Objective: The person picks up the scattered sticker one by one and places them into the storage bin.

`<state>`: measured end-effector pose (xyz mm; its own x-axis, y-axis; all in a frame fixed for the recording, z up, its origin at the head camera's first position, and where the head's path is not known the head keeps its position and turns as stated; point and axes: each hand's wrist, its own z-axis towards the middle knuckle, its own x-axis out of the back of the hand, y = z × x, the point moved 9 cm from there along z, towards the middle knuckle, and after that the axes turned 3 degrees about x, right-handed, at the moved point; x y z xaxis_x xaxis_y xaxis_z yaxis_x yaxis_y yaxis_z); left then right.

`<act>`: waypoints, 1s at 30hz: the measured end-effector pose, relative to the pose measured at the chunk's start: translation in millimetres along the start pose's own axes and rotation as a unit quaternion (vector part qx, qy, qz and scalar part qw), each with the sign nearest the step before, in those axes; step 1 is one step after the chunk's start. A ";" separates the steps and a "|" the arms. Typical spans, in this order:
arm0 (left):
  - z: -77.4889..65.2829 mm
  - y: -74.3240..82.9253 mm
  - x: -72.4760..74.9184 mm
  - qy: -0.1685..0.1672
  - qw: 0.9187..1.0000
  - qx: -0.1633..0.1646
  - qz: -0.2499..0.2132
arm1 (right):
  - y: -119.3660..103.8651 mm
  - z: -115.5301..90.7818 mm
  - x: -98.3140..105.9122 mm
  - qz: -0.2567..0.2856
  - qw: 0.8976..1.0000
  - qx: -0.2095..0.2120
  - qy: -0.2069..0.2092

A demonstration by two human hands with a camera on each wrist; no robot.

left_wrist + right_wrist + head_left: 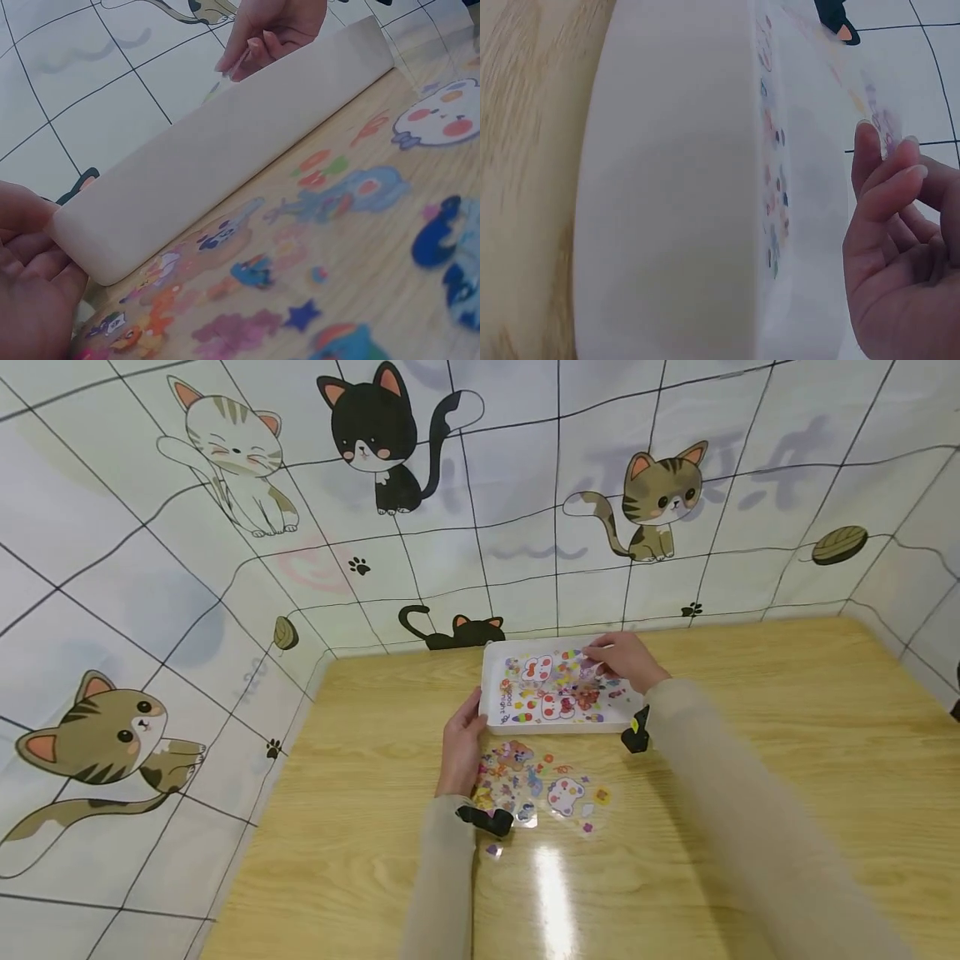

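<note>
White tray (pixel 555 728), long sides running left to right, flat on the wood table (pixel 802 718). Its far rim lies near the back wall (pixel 517 560), so little room behind; whether they touch, cannot tell. Wood stretches widely off the tray's left and right ends.

Left hand (pixel 460 745) grips the tray at its near left corner. Right hand (pixel 626 662) above the tray's far right part, pinching a clear printed film (pixel 889 129) between thumb and fingers. Inside the tray, printed pictures (pixel 557 706), among them two white faces with red cheeks and one brown bear.

Just off the tray's near wall, loose stickers (pixel 534 782) overlap, too jumbled to count; their far edge leaves only a narrow strip of wood. One white animal-face sticker (pixel 565 796) at the right of that patch; one small purple sticker (pixel 492 850) farthest from the tray.

Counts: one tray, two pale sleeves (pixel 757 827), two black wrist mounts (pixel 637 735). On the walls beyond: five cartoon cats (pixel 393 485), three paw prints (pixel 359 566), two striped ovals (pixel 840 545).
</note>
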<state>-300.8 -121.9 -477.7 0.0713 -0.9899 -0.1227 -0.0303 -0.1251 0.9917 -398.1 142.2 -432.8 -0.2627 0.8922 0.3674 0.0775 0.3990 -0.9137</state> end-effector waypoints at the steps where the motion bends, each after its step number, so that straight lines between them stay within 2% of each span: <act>1: 0.7 0.4 0.2 0.000 1.000 -0.002 0.000 | -0.8 1.2 -1.5 0.003 1.000 0.001 0.001; 10: -1.4 0.9 1.8 -0.001 1.000 0.019 0.000 | -2.5 7.7 -6.2 0.022 1.000 -0.008 0.009; 19: -8.7 14.8 -2.1 -0.014 1.000 0.020 -0.006 | -0.3 7.1 -7.9 0.042 0.998 -0.044 -0.007; 25: -0.7 1.2 3.8 0.000 1.000 0.011 0.003 | 2.6 9.4 -10.6 0.025 0.999 -0.040 -0.019; 30: 0.5 -1.4 4.3 0.001 1.000 0.008 0.008 | 4.9 11.5 -9.9 0.023 0.999 -0.040 -0.015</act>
<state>-301.0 -126.1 -479.6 0.0732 -0.9917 -0.1061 -0.0468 -0.1097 0.9929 -406.2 132.9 -442.9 -0.2862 0.9038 0.3182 0.1663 0.3739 -0.9124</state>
